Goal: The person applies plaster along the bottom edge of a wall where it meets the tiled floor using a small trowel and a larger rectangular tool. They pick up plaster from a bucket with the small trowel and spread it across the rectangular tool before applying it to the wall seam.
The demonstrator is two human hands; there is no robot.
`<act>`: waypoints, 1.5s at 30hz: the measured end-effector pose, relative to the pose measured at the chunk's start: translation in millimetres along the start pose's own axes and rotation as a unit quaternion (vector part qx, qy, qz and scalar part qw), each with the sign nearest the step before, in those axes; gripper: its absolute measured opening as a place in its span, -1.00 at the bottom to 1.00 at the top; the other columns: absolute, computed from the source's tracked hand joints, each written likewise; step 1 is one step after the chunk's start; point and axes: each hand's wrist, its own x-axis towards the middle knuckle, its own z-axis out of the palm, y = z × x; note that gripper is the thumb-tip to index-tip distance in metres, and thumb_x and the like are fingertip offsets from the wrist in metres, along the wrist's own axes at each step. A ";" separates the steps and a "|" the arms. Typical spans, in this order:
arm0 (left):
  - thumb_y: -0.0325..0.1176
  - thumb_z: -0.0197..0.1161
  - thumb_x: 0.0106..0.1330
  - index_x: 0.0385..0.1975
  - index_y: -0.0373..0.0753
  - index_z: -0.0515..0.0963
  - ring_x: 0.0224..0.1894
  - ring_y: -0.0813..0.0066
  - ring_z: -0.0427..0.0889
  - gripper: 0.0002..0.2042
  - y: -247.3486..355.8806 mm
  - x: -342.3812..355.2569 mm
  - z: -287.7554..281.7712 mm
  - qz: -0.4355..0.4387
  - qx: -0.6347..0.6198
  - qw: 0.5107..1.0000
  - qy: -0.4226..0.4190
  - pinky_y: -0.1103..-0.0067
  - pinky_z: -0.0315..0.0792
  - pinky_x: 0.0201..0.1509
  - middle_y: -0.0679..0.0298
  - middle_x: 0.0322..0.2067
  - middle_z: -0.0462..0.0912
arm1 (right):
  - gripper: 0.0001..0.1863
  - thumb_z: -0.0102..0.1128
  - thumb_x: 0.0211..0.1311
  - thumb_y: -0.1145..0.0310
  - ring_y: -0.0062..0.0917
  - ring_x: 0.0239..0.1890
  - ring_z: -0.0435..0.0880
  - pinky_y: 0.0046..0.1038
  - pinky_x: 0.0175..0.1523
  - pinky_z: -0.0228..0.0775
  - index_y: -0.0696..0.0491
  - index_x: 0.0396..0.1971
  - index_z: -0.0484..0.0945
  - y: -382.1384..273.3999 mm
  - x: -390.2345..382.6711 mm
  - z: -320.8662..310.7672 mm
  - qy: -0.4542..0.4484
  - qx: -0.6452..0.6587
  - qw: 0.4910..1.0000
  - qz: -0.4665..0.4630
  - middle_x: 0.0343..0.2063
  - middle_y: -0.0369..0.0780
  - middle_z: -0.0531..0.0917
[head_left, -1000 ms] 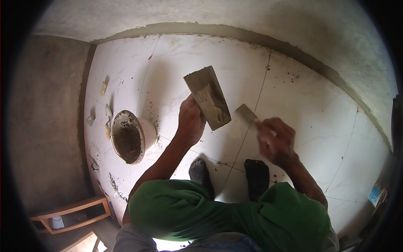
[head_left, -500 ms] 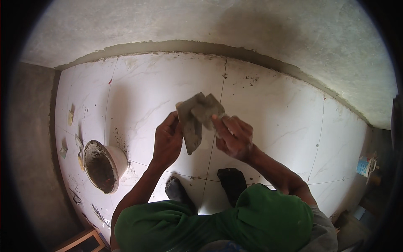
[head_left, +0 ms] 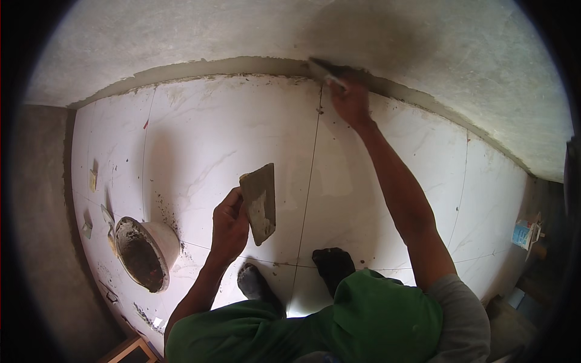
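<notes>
My left hand (head_left: 231, 225) grips a flat rectangular plastering float (head_left: 266, 202) from behind, tilted above the floor, with grey mortar smeared on its face. Far forward, my right hand (head_left: 352, 104) is closed around a trowel (head_left: 322, 68) whose blade is blurred by motion. The blade lies against the strip of darker wet mortar (head_left: 236, 66) along the foot of the grey wall (head_left: 206, 27). My right arm is stretched out; the trowel's handle is mostly hidden in my fist.
A mortar-crusted bucket (head_left: 172, 245) stands to the left, a second trowel (head_left: 109, 222) beside it. Crumbs of mortar dot the white floor tiles (head_left: 206, 139). At far right is a blue-and-white container (head_left: 521, 233); a wooden frame (head_left: 130, 351) sits at lower left.
My right hand has moved from the float forward to the wall's foot, taking the trowel along. The float is lower and nearer me, with less mortar on it.
</notes>
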 end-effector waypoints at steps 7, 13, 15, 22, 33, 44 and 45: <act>-0.56 0.02 0.61 0.17 -0.40 0.53 0.00 0.61 0.67 -0.75 -4.2 -3.2 -0.6 -0.022 -0.044 0.998 0.036 0.57 0.56 0.14 0.22 -0.01 0.72 | -0.95 0.34 0.27 0.47 -0.09 -0.35 0.73 -0.18 -0.29 0.54 0.11 -0.30 0.69 -21.3 -39.0 -19.8 0.080 -0.003 0.992 0.097 -0.36 -0.03 0.67; -0.53 0.03 0.63 0.21 -0.41 0.52 0.04 0.57 0.68 -0.73 -4.8 -4.1 -4.5 -0.026 -0.028 0.999 0.031 0.55 0.58 0.16 0.21 0.02 0.72 | -0.91 0.26 0.21 0.53 -0.08 -0.34 0.71 -0.13 -0.22 0.60 0.14 -0.30 0.67 -48.3 -3.4 52.6 0.057 -0.005 0.998 0.004 -0.33 -0.06 0.68; -0.53 0.04 0.63 0.22 -0.41 0.52 0.03 0.56 0.69 -0.73 -4.2 -8.3 -11.0 -0.017 -0.057 0.998 0.036 0.55 0.58 0.17 0.21 0.04 0.72 | -0.92 0.26 0.21 0.52 -0.08 -0.34 0.71 -0.13 -0.22 0.60 0.13 -0.31 0.68 -36.9 -6.8 36.0 0.074 -0.025 0.997 0.014 -0.33 -0.07 0.68; -0.54 0.07 0.61 0.23 -0.40 0.53 0.04 0.57 0.68 -0.72 -12.5 -28.4 -21.0 -0.045 -0.081 0.993 0.080 0.57 0.57 0.17 0.22 0.04 0.72 | -0.94 0.28 0.22 0.46 -0.07 -0.38 0.70 -0.12 -0.25 0.58 0.12 -0.38 0.68 -55.4 -9.1 24.4 0.087 0.014 0.996 0.013 -0.35 -0.09 0.70; -0.49 0.07 0.63 0.16 -0.38 0.57 -0.02 0.63 0.68 -0.76 -7.0 -32.8 -28.3 -0.049 -0.052 0.992 0.104 0.60 0.57 0.10 0.25 -0.03 0.74 | -0.90 0.33 0.25 0.40 -0.10 -0.49 0.69 -0.16 -0.32 0.56 0.11 -0.39 0.67 -26.1 -15.7 20.0 0.085 -0.006 0.995 0.059 -0.47 -0.08 0.68; -0.54 0.04 0.63 0.13 -0.38 0.56 0.00 0.64 0.66 -0.78 -1.2 -37.1 -25.0 -0.059 -0.030 0.991 0.113 0.59 0.54 0.15 0.25 0.00 0.71 | -0.91 0.23 0.22 0.42 -0.11 -0.43 0.71 -0.11 -0.27 0.59 0.11 -0.41 0.64 -73.9 34.8 105.0 0.053 0.027 0.998 0.001 -0.47 -0.08 0.67; -0.54 0.04 0.63 0.13 -0.38 0.56 0.00 0.64 0.66 -0.78 -4.2 -38.3 -26.7 -0.059 -0.031 0.991 0.112 0.59 0.54 0.15 0.25 0.00 0.71 | -0.91 0.23 0.22 0.42 -0.11 -0.43 0.71 -0.11 -0.27 0.59 0.11 -0.41 0.64 -70.2 33.5 100.0 0.051 0.026 0.998 0.001 -0.47 -0.08 0.67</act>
